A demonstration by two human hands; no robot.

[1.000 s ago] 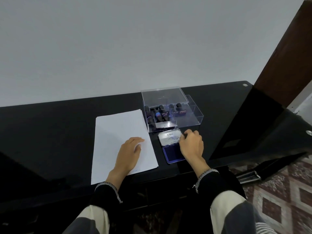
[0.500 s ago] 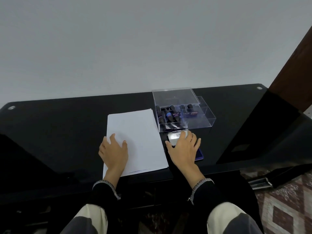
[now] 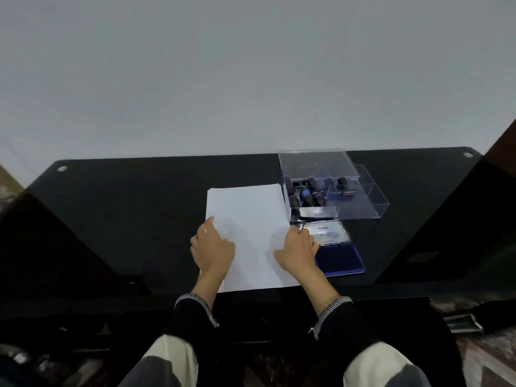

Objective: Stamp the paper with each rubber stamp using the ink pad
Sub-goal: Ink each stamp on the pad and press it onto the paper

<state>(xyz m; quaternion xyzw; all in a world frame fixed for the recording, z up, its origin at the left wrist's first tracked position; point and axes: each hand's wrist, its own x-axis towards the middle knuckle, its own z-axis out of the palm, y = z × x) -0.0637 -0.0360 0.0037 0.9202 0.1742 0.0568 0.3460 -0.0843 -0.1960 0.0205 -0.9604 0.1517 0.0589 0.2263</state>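
Head view: our paper point(image 3: 248, 219) is unmarked, pad point(image 3: 339, 258) open, stamps point(image 3: 305, 195) boxed; left hand point(image 3: 213, 248) flat, empty; right hand's point(image 3: 297, 251) fingers hidden, cannot tell.

white paper point(image 3: 248, 219), blue ink pad point(image 3: 339, 259), black table point(image 3: 125, 205)

The single wide-angle head view looks forward and steeply down from just above the person, the black table point(image 3: 125, 208) crossing mid-frame, grey wall filling the upper half, sleeves at the bottom edge.
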